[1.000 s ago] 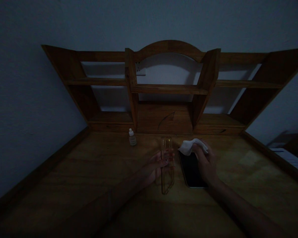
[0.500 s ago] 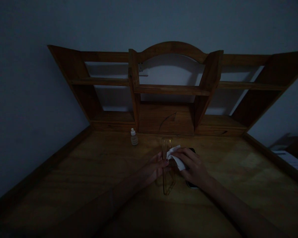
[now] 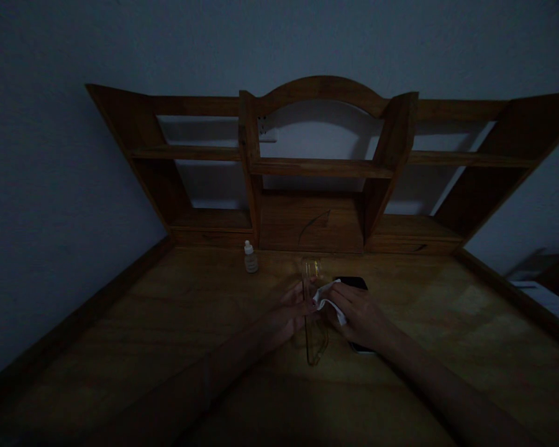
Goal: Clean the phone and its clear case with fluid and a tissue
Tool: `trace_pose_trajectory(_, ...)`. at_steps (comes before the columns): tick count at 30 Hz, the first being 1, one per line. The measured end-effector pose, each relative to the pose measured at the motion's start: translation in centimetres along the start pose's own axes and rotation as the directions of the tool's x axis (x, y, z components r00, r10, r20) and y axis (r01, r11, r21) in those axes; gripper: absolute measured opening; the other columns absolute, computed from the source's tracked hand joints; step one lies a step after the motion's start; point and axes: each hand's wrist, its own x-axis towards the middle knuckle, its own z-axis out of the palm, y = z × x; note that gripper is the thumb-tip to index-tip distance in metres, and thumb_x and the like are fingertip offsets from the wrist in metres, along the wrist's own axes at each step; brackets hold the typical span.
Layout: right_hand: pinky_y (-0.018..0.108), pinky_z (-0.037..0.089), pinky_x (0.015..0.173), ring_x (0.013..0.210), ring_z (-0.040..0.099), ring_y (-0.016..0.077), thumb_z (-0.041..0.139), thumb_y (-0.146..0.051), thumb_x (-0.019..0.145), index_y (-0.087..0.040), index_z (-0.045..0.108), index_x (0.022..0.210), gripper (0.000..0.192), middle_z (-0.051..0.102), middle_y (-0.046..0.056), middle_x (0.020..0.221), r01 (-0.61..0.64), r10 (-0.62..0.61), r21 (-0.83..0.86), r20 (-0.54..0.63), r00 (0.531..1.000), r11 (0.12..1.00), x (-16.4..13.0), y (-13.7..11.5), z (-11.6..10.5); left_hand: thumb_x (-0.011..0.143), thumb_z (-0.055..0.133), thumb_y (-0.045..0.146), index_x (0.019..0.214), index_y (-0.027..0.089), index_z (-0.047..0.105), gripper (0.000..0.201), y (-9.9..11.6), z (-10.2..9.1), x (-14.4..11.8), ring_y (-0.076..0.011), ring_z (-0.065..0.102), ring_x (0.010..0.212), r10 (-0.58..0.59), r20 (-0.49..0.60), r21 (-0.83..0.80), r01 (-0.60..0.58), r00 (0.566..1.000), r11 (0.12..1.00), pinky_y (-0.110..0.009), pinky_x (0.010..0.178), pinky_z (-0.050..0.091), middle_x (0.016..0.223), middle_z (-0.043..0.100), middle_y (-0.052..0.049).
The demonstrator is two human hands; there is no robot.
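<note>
A clear, yellowish phone case is held on edge above the desk, its long side pointing towards me. My left hand grips it around the middle, thumb on the near side. Pinched in my right hand is a crumpled white tissue, pressed against the case close to my left thumb. Partly hidden beneath my right hand lies a dark phone on the desk. The light is dim, so the fingertips behind the tissue do not show.
A small dropper bottle with a white cap stands left of the case. The wooden desk carries a wooden shelf unit along its back, against the wall. Papers lie beyond the right edge.
My right hand and the tissue have shifted slightly down along the case, uncovering more of the phone's top. My left hand keeps its hold.
</note>
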Motion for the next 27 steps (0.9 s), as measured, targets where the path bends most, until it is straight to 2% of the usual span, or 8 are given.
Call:
trace_pose_trajectory(7, 0.04, 0.055, 0.087, 0.103, 0.064, 0.026, 0.056, -0.012, 0.084, -0.017, 0.056, 0.118, 0.035, 0.067, 0.011, 0.108, 0.042, -0.042, 0.004, -0.009, 0.999, 0.999, -0.23, 0.13, -0.03, 0.068, 0.08, 0.02, 0.107, 0.026, 0.07, 0.04, 0.16, 0.38, -0.11, -0.0245, 0.059, 0.115, 0.019, 0.007, 0.051, -0.02, 1.0, 0.999, -0.032, 0.092, 0.049, 0.115, 0.067, -0.001)
trace_pose_trajectory(12, 0.035, 0.056, 0.078, 0.093, 0.065, 0.0228, 0.055, -0.015, 0.089, -0.019, 0.057, 0.112, 0.023, 0.067, 0.008, 0.102, 0.054, -0.054, 0.007, 0.016, 0.998, 0.999, 0.1, -0.06, -0.44, 0.066, 0.081, 0.018, 0.102, 0.024, 0.07, 0.038, 0.02, 0.4, -0.05, -0.0232, 0.062, 0.106, 0.033, -0.02, 0.04, -0.032, 0.999, 0.999, -0.031, 0.087, 0.051, 0.109, 0.068, -0.003)
trace_pose_trajectory(17, 0.034, 0.055, 0.076, 0.091, 0.065, 0.022, 0.054, -0.016, 0.092, -0.019, 0.058, 0.108, 0.017, 0.067, 0.008, 0.101, 0.044, -0.043, -0.02, 0.033, 0.999, 0.999, 0.3, -0.36, -0.57, 0.069, 0.074, 0.012, 0.101, 0.023, 0.069, 0.034, 0.01, 0.59, -0.11, -0.022, 0.063, 0.101, 0.044, -0.036, 0.043, -0.043, 0.998, 0.998, -0.03, 0.084, 0.051, 0.101, 0.068, -0.002)
trace_pose_trajectory(23, 0.034, 0.056, 0.076, 0.091, 0.065, 0.0218, 0.052, -0.014, 0.092, -0.019, 0.058, 0.11, 0.02, 0.067, 0.008, 0.101, 0.061, -0.061, -0.026, 0.021, 0.998, 0.998, 0.31, -0.38, -0.47, 0.065, 0.077, 0.012, 0.1, 0.025, 0.068, 0.038, 0.01, 0.55, -0.07, -0.0203, 0.062, 0.1, 0.053, -0.029, 0.016, -0.053, 0.998, 0.998, -0.029, 0.085, 0.049, 0.1, 0.068, 0.0)
trace_pose_trajectory(27, 0.034, 0.056, 0.075, 0.09, 0.066, 0.0214, 0.053, -0.013, 0.091, -0.02, 0.059, 0.11, 0.021, 0.067, 0.007, 0.099, 0.063, -0.063, -0.004, 0.007, 0.998, 0.998, 0.39, -0.41, -0.64, 0.065, 0.079, 0.014, 0.099, 0.022, 0.069, 0.037, 0.18, 0.61, -0.15, -0.0224, 0.06, 0.103, 0.025, -0.035, 0.023, -0.024, 0.999, 0.999, -0.031, 0.088, 0.049, 0.104, 0.068, -0.003)
